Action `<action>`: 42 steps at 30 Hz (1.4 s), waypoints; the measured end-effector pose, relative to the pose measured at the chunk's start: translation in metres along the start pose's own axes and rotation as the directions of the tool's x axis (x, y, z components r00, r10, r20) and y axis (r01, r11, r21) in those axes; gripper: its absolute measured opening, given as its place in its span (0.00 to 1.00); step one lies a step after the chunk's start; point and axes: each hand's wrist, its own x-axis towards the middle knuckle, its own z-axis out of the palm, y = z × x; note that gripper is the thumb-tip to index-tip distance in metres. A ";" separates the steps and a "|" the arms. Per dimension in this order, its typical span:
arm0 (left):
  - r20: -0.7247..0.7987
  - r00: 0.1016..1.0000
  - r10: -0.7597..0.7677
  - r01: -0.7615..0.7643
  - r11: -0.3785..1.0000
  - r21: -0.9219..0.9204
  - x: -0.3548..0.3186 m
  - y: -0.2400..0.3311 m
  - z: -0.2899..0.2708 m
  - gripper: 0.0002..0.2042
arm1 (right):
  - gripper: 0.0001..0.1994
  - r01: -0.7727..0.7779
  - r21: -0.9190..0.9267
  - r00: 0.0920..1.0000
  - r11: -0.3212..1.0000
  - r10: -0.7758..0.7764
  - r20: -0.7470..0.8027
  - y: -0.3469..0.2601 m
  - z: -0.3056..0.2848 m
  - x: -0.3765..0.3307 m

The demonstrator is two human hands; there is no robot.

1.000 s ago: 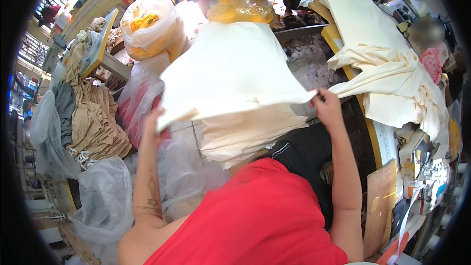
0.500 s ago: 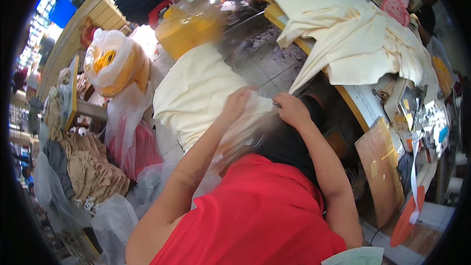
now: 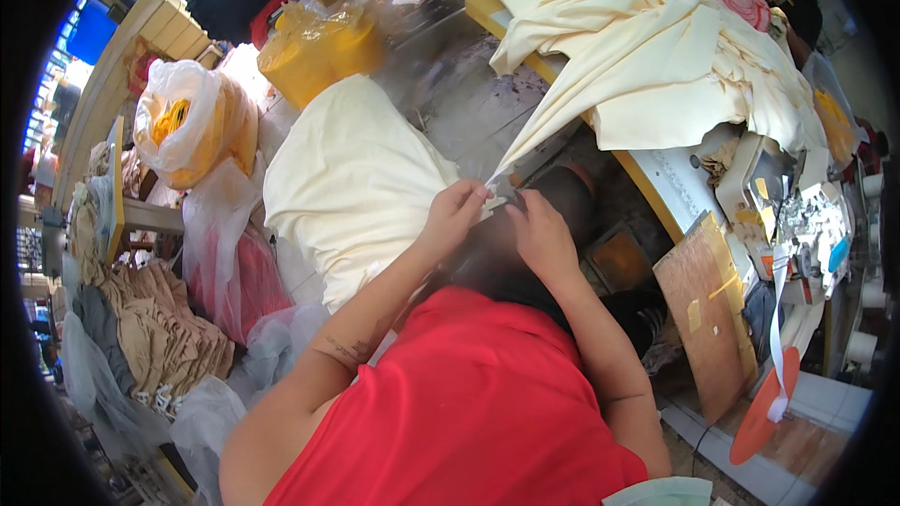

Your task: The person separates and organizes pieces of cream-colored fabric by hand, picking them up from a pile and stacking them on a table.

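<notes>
Over my lap, my left hand [image 3: 457,215] pinches the narrow, pulled-out end of a cream cloth [image 3: 647,56]. The cloth stretches taut from that end up to the table on the right, where the rest lies in loose folds. Close beside it, my right hand [image 3: 544,236] has its fingers closed around a small dark thing, too little of it showing to name. A large heap of cream cloth [image 3: 352,169] hangs low to the left of my hands, close to my left forearm.
To the left stand a clear bag of yellow-orange material [image 3: 216,136] and a bag with red contents [image 3: 239,272]. Folded tan cloth pieces [image 3: 173,309] lie nearer. A yellow bundle [image 3: 319,47] is ahead. On the right are a sewing machine [image 3: 764,187] and a brown board [image 3: 708,319].
My left hand has come lower and now pinches the cloth's end, which my right hand seemed to hold before. Sheer material between my hands is gone from there. The view has shifted slightly.
</notes>
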 end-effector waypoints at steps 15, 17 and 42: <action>-0.053 0.987 0.150 -0.118 0.915 0.385 -0.006 0.021 -0.002 0.11 | 0.04 0.364 -0.301 0.921 0.881 -0.388 -0.021 -0.006 0.024 0.021; -0.054 0.986 0.157 -0.122 0.904 0.409 -0.005 0.023 -0.002 0.11 | 0.04 0.344 -0.281 0.927 0.896 -0.372 -0.051 -0.008 0.025 0.020; -0.007 0.996 0.089 -0.089 0.994 -0.059 0.125 0.041 0.046 0.12 | 0.06 0.044 0.000 0.948 0.999 -0.042 -0.315 -0.025 -0.092 -0.017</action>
